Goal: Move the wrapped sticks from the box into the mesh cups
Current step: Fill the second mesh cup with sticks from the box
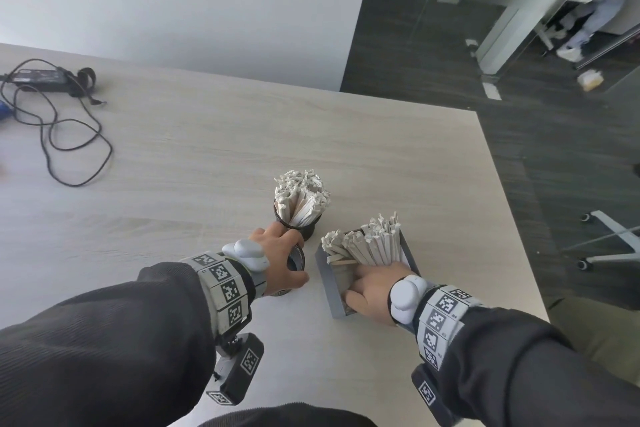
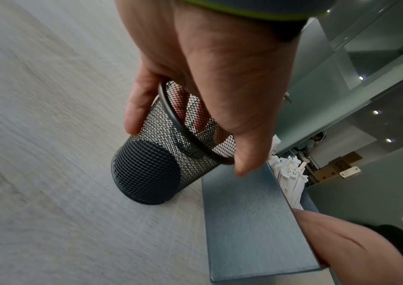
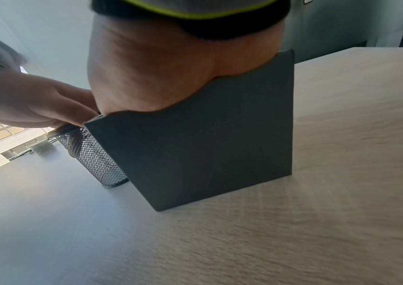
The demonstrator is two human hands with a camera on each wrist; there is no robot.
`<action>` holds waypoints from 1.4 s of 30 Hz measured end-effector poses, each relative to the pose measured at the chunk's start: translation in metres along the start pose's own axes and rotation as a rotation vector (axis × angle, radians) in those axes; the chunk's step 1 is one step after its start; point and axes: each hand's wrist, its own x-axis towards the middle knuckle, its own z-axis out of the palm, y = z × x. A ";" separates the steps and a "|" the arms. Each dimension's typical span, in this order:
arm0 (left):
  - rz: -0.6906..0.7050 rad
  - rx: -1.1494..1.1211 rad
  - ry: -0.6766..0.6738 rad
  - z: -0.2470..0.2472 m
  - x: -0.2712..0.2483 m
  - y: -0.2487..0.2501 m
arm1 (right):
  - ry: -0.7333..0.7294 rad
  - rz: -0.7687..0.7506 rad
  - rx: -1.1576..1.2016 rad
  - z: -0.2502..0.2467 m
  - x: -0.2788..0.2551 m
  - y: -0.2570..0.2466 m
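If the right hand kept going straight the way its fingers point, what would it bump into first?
Most likely the wrapped sticks standing in the box. The right hand already reaches inside with its fingers pointing toward them; whether it touches them yet is hidden.

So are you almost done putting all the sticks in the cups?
About halfway, it looks like. The far mesh cup is already packed full of wrapped sticks. The left hand grips the near mesh cup, which looks empty. The right hand reaches into the box, but its fingers are hidden. A big bunch of wrapped sticks in the box has yet to go across.
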 end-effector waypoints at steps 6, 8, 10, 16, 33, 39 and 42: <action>0.006 -0.004 -0.007 0.000 0.001 -0.001 | 0.125 -0.029 0.119 0.003 -0.001 0.003; 0.009 -0.010 -0.008 -0.001 0.001 -0.001 | 0.311 -0.060 0.217 0.011 -0.004 0.005; 0.005 -0.014 -0.011 0.000 0.002 -0.001 | 0.488 -0.044 0.378 0.021 -0.007 0.006; 0.013 -0.011 -0.022 0.000 0.002 -0.002 | 0.777 0.347 0.831 0.015 -0.017 0.011; 0.019 -0.011 -0.017 -0.001 0.000 -0.001 | 0.622 0.484 1.123 0.006 -0.011 0.001; 0.013 -0.011 -0.011 -0.002 -0.001 -0.001 | 0.540 0.523 1.024 0.005 0.002 0.011; 0.005 -0.006 -0.019 -0.002 -0.001 -0.001 | 0.464 0.493 0.872 0.007 0.005 0.012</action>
